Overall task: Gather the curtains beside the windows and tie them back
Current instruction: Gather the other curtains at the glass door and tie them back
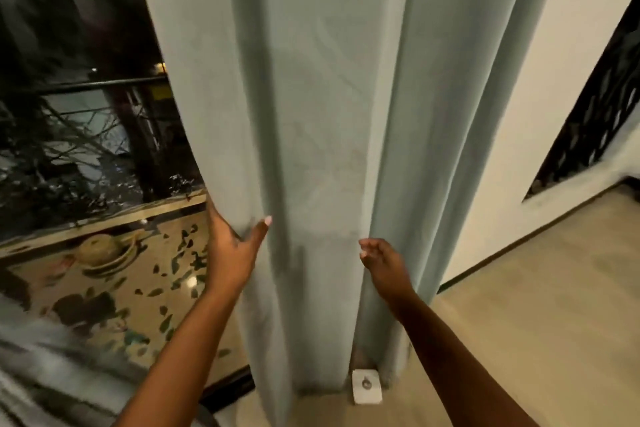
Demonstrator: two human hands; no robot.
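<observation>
The pale curtain (329, 132) hangs to the floor between the window (79, 97) and the wall. The left hand (232, 246) clasps its window-side edge; the right hand (381, 260) is loose, holding nothing. Better to sweep all folds together before tying.

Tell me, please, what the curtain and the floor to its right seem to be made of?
The curtain looks like thick, matte woven fabric, pale grey-green: it hangs in soft, deep folds without shine. The floor seems to be smooth beige tile or stone with a low sheen; no joints show clearly, so I cannot say which.
</observation>
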